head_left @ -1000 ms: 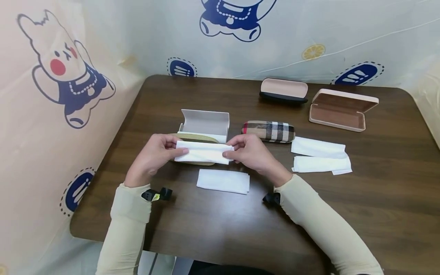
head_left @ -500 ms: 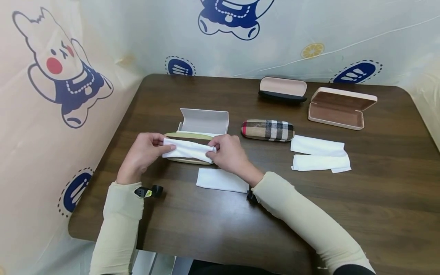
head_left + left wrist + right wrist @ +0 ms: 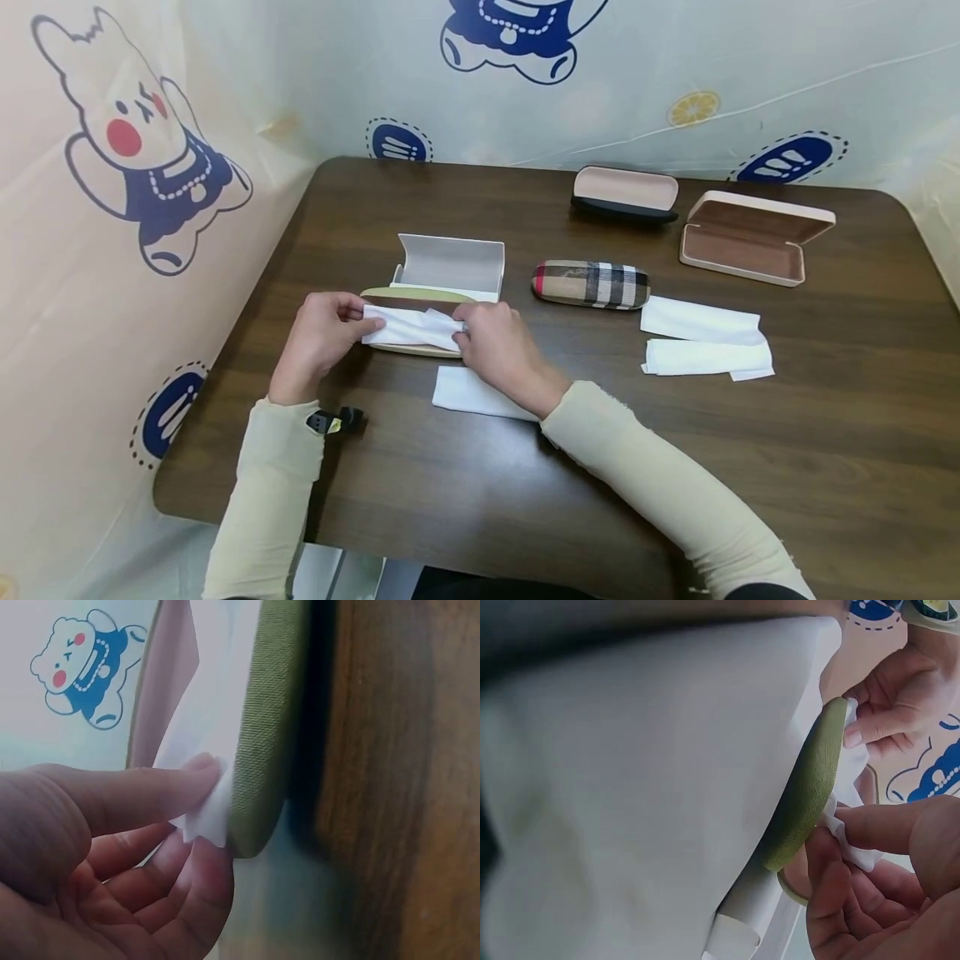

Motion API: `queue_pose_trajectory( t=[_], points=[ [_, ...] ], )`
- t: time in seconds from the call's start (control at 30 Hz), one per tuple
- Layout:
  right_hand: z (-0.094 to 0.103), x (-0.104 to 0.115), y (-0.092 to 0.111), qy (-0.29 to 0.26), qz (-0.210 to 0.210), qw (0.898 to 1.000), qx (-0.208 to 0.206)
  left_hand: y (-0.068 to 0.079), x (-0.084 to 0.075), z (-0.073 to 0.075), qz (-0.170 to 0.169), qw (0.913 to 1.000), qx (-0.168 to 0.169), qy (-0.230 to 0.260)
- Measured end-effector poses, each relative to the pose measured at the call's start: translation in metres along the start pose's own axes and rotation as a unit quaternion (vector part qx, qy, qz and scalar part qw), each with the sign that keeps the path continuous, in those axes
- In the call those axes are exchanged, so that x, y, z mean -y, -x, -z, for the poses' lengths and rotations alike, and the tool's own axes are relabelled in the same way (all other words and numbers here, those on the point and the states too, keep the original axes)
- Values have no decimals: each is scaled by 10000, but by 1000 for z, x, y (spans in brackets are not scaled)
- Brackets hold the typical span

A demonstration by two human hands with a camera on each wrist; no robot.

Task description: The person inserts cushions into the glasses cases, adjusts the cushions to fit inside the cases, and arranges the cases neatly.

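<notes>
Between both hands a folded white cloth (image 3: pixel 408 327) is stretched lengthwise over an open green glasses case (image 3: pixel 416 294). My left hand (image 3: pixel 324 333) pinches the cloth's left end; the left wrist view has its thumb on top of the cloth (image 3: pixel 210 742), right beside the green textured wall (image 3: pixel 266 712). At the other end, my right hand (image 3: pixel 497 343) pinches a bunched bit of cloth (image 3: pixel 840 829) between thumb and fingers, seen in the right wrist view. That hand overlaps the case's right end in the head view. Another folded white cloth (image 3: pixel 474 393) lies just in front, partly hidden by the right hand.
Right behind the green case stands an open white glasses case (image 3: pixel 452 260). A shut plaid case (image 3: pixel 591 284) is to the right, near two white cloths (image 3: pixel 701 321). Farther back are an open black case (image 3: pixel 626 190) and an open pink case (image 3: pixel 757 237).
Both hands have carried the cloth leftward until it lies over the green case's opening. The cloth's right part has become more rumpled, and the right hand now covers part of the front cloth.
</notes>
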State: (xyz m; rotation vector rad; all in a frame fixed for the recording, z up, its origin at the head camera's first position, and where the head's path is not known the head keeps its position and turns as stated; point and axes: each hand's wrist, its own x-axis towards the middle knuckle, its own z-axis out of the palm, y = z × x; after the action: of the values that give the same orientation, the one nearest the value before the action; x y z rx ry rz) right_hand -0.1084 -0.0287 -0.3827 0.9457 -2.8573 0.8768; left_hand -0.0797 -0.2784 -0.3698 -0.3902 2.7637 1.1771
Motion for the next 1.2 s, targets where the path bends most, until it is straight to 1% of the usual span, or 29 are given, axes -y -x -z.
queue_pose_trajectory(
  t=[0.1,0.3,0.43,0.53,0.63,0.73,0.87,1.0,1.13,1.2],
  points=[
    [-1,3,0,195,87,9998,56,1,2,-3,7,9997,-242,-6],
    [-2,6,-1,568,-55,9982,187,0,4,-14,-90,9972,-743,-60],
    [-2,8,-1,630,-91,9977,216,-1,6,-17,-247,9939,-1071,-106],
    [-2,8,-1,641,-85,9978,158,-2,8,-18,-387,9919,-1206,-119],
    [-2,7,-1,576,-74,9983,67,-1,8,-17,-413,9924,-1157,-87],
    [0,5,1,395,-87,9992,8,2,6,-13,-271,9952,-944,16],
    [6,2,6,-68,-148,9999,19,8,5,-7,-102,9973,-698,198],
    [12,-3,13,-631,-258,9977,-62,12,6,-1,-153,9975,-639,272],
    [16,-10,20,-886,-384,9948,-314,17,8,7,-114,9975,-642,266],
    [18,-14,22,-991,-478,9933,-342,20,10,11,-35,9980,-562,288]
  ],
)
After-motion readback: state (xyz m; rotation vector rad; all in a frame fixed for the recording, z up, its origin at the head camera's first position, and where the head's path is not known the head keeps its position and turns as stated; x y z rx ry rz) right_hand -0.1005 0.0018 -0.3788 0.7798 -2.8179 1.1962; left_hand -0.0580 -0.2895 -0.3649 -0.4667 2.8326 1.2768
